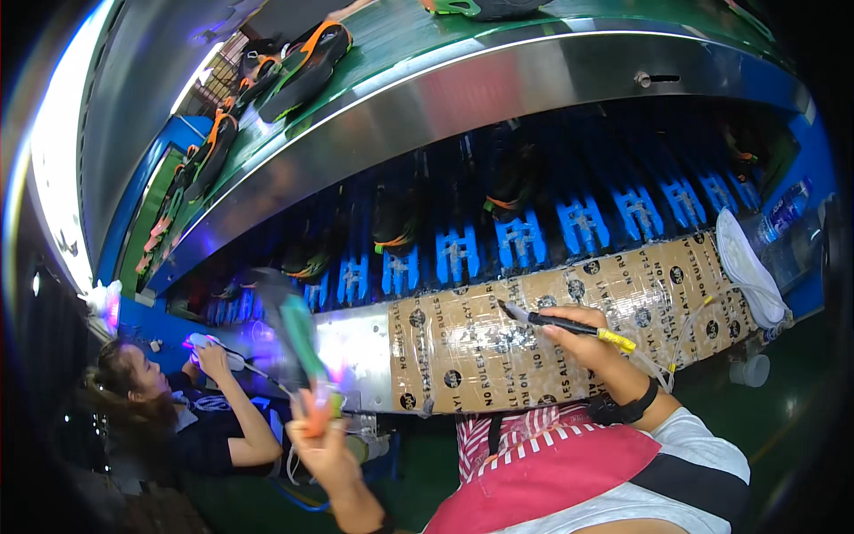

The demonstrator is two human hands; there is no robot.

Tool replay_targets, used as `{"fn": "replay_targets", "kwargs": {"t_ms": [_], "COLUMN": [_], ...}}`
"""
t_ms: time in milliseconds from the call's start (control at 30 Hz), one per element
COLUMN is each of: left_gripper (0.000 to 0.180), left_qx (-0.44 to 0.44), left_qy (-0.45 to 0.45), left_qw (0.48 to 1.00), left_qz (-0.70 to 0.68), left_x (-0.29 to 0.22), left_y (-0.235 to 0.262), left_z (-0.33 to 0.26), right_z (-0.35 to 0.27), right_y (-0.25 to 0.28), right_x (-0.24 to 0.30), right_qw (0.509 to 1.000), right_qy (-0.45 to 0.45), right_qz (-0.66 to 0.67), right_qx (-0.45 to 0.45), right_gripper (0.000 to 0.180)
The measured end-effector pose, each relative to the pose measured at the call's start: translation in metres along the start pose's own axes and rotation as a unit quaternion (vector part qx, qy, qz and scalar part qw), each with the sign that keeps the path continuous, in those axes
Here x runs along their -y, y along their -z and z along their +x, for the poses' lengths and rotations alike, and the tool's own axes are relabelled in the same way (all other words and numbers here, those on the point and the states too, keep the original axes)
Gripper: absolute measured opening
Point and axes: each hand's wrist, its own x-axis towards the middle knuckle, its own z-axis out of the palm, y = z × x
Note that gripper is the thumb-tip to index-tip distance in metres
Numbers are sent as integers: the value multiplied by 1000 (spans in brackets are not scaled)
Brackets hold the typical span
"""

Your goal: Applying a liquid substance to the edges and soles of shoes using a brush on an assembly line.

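Nearest, the left hand [327, 454] grips a blurred green-and-orange sandal [301, 343], probably by its heel. The right hand [583, 334] pinches a black, yellow-tipped pen [559, 324] above the brown printed cardboard [551, 334] covering the desk; beyond, blue racks [520, 240].

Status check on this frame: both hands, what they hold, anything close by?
Left hand shut on green-and-orange shoe, blurred. Right hand shut on black brush over taped work surface. Co-worker's hand apart on the left.
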Motion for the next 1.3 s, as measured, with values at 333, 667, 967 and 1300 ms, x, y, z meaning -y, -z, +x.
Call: {"fn": "replay_targets", "kwargs": {"t_ms": [333, 667, 967, 1300], "left_gripper": [48, 57, 69, 62], "left_qx": [-10, -79, 132, 241], "left_qy": [260, 490, 377, 375], "left_qw": [947, 728, 764, 771], "left_qz": [-187, -474, -506, -455], "left_x": [87, 120, 133, 126], "left_y": [-7, -40, -50, -65], "left_z": [-78, -30, -47, -73], "right_z": [-28, -51, -59, -46], "right_y": [7, -1, -7, -29], "right_x": [-8, -1, 10, 48], "right_qw": [999, 999, 999, 988], "right_qy": [19, 33, -1, 130], "right_qz": [18, -20, -21, -16], "right_qx": [-22, -16, -25, 78], "right_gripper": [24, 24, 25, 22]}}
